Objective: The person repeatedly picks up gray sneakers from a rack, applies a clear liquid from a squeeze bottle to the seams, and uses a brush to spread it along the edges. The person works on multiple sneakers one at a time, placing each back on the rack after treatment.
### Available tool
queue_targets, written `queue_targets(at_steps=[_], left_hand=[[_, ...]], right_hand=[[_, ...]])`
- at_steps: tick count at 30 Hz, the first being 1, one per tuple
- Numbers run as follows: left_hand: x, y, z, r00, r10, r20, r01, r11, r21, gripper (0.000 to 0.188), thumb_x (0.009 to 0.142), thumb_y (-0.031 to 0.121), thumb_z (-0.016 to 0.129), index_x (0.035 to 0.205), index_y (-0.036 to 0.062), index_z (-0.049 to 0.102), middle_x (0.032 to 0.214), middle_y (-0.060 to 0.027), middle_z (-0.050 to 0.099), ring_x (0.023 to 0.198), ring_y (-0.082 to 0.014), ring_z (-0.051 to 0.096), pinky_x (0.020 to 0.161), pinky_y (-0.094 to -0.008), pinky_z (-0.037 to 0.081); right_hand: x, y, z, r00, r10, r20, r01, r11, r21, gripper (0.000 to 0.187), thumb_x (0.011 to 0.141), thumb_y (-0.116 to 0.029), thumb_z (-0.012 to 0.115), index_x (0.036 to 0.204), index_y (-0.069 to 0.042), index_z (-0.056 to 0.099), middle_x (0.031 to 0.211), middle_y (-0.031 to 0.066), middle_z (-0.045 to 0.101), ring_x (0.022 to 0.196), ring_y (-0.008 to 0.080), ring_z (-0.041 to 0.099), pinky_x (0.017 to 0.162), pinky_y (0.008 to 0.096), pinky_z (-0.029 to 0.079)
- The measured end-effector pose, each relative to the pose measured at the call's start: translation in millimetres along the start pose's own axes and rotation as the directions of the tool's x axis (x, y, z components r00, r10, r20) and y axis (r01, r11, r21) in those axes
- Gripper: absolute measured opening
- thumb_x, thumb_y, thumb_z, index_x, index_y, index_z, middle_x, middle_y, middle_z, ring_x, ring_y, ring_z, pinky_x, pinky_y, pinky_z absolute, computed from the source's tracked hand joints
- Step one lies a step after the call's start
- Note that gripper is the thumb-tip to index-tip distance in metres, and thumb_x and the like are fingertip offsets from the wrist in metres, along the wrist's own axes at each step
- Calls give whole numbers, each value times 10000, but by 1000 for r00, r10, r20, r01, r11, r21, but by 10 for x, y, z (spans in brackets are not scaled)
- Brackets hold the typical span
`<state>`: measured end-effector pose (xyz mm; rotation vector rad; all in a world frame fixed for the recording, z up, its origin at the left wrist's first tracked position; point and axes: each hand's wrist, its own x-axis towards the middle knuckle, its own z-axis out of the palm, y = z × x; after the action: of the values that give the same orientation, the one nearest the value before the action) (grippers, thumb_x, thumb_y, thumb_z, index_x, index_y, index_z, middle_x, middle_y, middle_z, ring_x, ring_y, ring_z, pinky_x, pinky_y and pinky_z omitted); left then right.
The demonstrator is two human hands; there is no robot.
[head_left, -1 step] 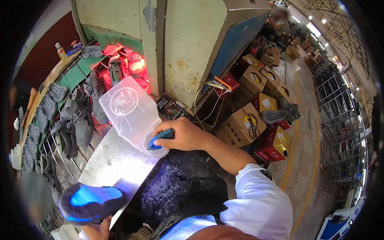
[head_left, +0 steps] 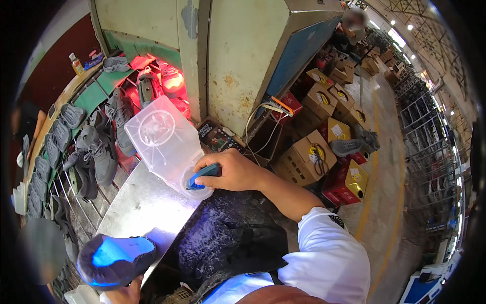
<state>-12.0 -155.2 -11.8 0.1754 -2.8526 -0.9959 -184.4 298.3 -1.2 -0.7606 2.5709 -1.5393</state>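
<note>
My right hand (head_left: 233,171) grips a blue brush (head_left: 208,174) by its back, dipped into the open mouth of a translucent plastic container (head_left: 164,137). The brush's lower part is hidden inside. That container lies on its side along a shiny metal plate (head_left: 132,200). At the lower left, my left hand (head_left: 125,293) is closed around a dark shoe upper (head_left: 93,271), holding it from below. The bottom of the upper is turned up and glows bright blue. My left fingers are partly hidden under it.
A conveyor rack on the left carries grey shoes (head_left: 104,164) and loose soles (head_left: 62,134). Red light shines from an opening in the pale green machine (head_left: 238,66). On the right stand cardboard boxes (head_left: 304,159) and red-and-yellow tins (head_left: 349,181). Another person's arm (head_left: 38,131) reaches in at far left.
The shoe upper in my left hand has tipped and shifted slightly down. My right hand and the brush stay in place. At far left, the other person's arm has moved.
</note>
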Motion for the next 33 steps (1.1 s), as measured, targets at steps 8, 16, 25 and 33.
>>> queue_targets(at_steps=[8,16,25,33], left_hand=[[-122,28,173,999,-8,39,6,999,42,764,689,144,842,1357,24,490,1262,-140,589,1121,-296,592,1026,-412,447],[-104,-30,247,998,2,61,-6,999,52,697,704,191,848,1315,50,544,1226,-123,623,1114,-302,602,1026,-427,450],[-172,-82,160,1000,6,1,-6,995,104,624,722,244,856,1268,78,604,1186,-103,661,1106,-310,613,1026,-444,453],[-36,-82,-27,890,439,123,-397,616,680,584,811,356,816,1320,168,602,1246,-64,670,1231,-287,577,1118,-448,381]], right_hand=[[31,-28,52,993,-18,120,28,996,-80,327,868,-285,778,1057,-29,705,888,137,731,792,254,732,710,325,548],[-70,11,-39,996,43,80,-32,990,-138,330,878,-280,768,1096,-42,699,978,136,734,857,288,723,763,358,552],[-37,111,-29,999,4,52,4,988,-156,297,895,-264,754,1075,-34,696,983,141,741,888,259,740,786,335,562],[-55,-8,117,940,342,-10,-337,930,147,254,913,-218,762,1045,-5,718,761,47,715,645,85,675,574,242,532]])
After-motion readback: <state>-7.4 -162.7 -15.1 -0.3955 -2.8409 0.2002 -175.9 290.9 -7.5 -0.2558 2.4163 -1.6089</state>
